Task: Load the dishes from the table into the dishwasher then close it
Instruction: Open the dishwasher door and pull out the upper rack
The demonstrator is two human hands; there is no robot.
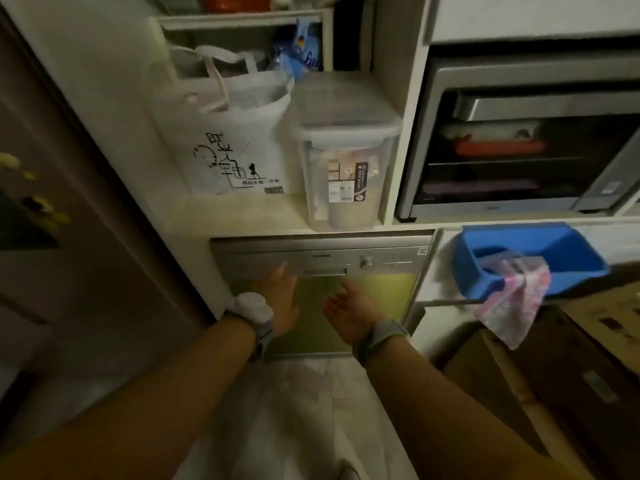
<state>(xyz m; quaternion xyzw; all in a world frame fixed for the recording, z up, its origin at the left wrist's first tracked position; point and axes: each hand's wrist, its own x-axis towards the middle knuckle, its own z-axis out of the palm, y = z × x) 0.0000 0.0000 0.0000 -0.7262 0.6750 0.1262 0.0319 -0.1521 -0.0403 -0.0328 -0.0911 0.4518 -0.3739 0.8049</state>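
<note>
Dishwasher [322,261] is built in under a shelf, door shut, steel control strip across the top with a round knob [366,262] right of the recessed handle slot [323,271]. Both arms reach toward the door. Left hand [277,299]: back of hand up, fingers straight and apart, fingertips at the left end of the handle slot; whether they touch the door cannot be told through the motion blur. Right hand [349,306]: palm turned up, fingers relaxed and spread, holding nothing, in front of the door panel below the right end of the slot. Each wrist carries a band; the left one has a pale round device [251,306]. On the shelf directly above the dishwasher: a white printed bag [228,140] on the left, a clear lidded container [343,157] beside it on the right. Above and right of the dishwasher, an oven [519,140] with a glass door. Right of the control strip, a blue bin [530,258] with a pink patterned cloth [512,299] draped over its front rim. No dishes in view.
</note>
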